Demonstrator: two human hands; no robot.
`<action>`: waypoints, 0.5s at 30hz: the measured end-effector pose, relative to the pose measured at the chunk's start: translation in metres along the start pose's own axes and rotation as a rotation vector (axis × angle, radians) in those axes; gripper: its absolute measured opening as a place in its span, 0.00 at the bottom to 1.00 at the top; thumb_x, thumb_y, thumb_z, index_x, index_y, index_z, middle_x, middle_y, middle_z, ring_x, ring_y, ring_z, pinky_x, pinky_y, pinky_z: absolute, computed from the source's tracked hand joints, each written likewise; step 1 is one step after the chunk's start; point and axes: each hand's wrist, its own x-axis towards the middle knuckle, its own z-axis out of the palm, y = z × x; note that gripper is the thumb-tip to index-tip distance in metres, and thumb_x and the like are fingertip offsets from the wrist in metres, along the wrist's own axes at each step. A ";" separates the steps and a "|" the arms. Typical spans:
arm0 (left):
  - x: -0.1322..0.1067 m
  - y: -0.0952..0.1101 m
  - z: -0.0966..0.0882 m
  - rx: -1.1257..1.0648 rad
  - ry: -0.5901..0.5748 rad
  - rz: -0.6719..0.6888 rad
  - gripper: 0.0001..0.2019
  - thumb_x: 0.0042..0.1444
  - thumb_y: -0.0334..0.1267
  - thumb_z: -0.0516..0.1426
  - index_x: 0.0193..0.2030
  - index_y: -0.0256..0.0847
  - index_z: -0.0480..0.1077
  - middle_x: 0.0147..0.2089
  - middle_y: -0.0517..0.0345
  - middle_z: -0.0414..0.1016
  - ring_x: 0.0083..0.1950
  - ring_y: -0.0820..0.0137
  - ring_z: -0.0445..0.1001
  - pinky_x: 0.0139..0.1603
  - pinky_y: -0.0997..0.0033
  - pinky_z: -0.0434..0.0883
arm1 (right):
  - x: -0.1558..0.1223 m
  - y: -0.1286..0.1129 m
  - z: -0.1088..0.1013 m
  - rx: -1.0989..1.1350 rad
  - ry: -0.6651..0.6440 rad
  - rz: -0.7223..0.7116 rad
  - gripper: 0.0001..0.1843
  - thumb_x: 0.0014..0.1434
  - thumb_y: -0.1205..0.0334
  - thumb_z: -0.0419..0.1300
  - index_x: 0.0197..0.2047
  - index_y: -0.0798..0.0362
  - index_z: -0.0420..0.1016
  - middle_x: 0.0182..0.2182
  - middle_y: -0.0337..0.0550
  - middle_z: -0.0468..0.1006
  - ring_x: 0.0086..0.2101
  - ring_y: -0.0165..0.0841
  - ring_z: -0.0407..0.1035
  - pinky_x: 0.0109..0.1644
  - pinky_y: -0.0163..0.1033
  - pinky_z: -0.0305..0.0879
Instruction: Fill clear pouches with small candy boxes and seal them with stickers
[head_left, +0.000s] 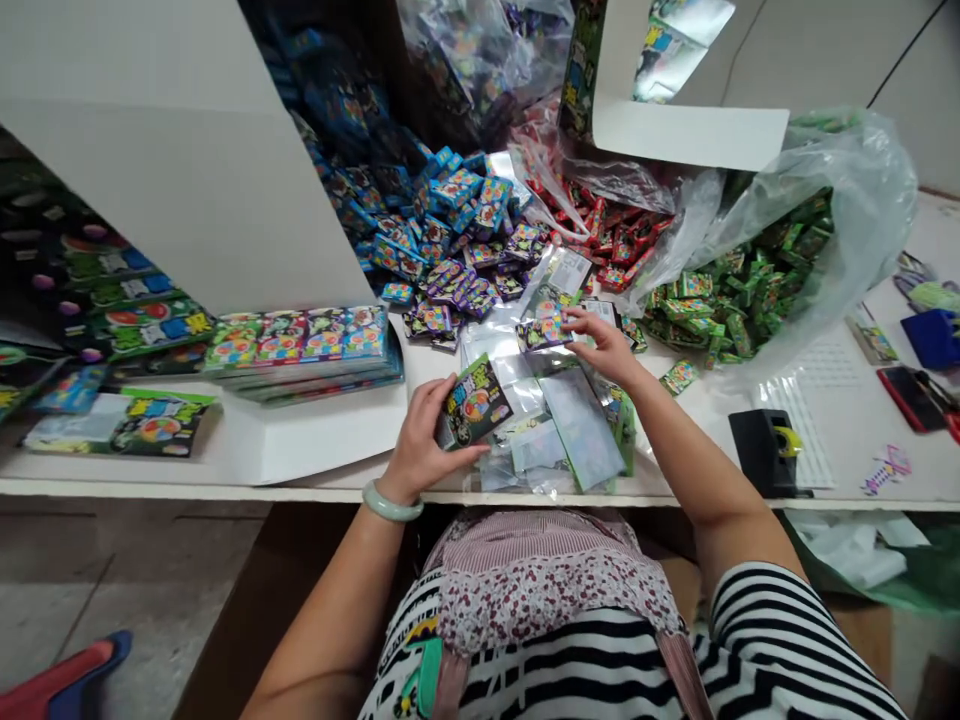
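My left hand (429, 432), a pale bangle on its wrist, grips a dark printed packet (475, 402) by its left side. Pinched in the fingers of my right hand (602, 343) is a small purple candy box (543, 332). Below my hands, clear plastic pouches and grey-backed packets (583, 428) lie overlapped near the table edge. Loose purple boxes (459, 288) are heaped just beyond, with blue boxes (450, 190) behind them. Red boxes (619, 240) spill from a bag farther right, and green boxes (739, 290) fill a clear plastic bag.
Stacked printed boxes (300, 340) stand in an open white carton (322, 440) at left. A finished-looking packet (154, 425) lies beside it. To the right are a black tape dispenser (765, 450), a red phone (910, 398) and a blue object (930, 338).
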 end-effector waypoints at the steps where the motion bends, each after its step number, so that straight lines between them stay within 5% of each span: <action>1: 0.001 -0.001 0.000 0.001 0.007 0.001 0.47 0.49 0.57 0.66 0.71 0.45 0.53 0.61 0.44 0.64 0.62 0.52 0.68 0.63 0.47 0.69 | -0.016 -0.001 -0.009 0.079 -0.069 0.035 0.15 0.57 0.55 0.63 0.46 0.50 0.76 0.60 0.52 0.73 0.60 0.43 0.67 0.63 0.53 0.61; 4: 0.007 -0.002 0.001 0.006 0.016 -0.015 0.45 0.49 0.59 0.66 0.70 0.44 0.56 0.60 0.44 0.66 0.62 0.52 0.68 0.63 0.47 0.69 | -0.048 0.000 -0.031 0.186 -0.339 0.135 0.16 0.57 0.52 0.63 0.46 0.50 0.76 0.61 0.51 0.73 0.60 0.42 0.67 0.64 0.53 0.61; 6: 0.011 -0.001 0.003 0.010 0.008 -0.022 0.45 0.48 0.59 0.66 0.69 0.43 0.57 0.60 0.44 0.66 0.61 0.52 0.68 0.62 0.47 0.69 | -0.058 0.002 -0.036 0.112 -0.397 0.158 0.15 0.58 0.53 0.61 0.46 0.50 0.76 0.61 0.50 0.72 0.61 0.43 0.67 0.65 0.55 0.59; 11: 0.013 0.006 0.009 0.020 0.001 -0.016 0.46 0.47 0.60 0.66 0.69 0.43 0.58 0.60 0.44 0.66 0.62 0.51 0.68 0.63 0.46 0.70 | -0.078 -0.021 -0.007 -0.340 -0.056 0.231 0.25 0.60 0.49 0.60 0.57 0.51 0.72 0.59 0.54 0.72 0.61 0.49 0.63 0.66 0.60 0.57; 15: 0.017 0.011 0.015 0.027 -0.029 0.005 0.46 0.47 0.60 0.67 0.68 0.44 0.58 0.60 0.44 0.66 0.62 0.52 0.68 0.63 0.46 0.70 | -0.089 -0.048 0.034 -0.594 -0.015 0.380 0.45 0.48 0.41 0.69 0.64 0.54 0.65 0.63 0.62 0.65 0.62 0.59 0.58 0.63 0.64 0.57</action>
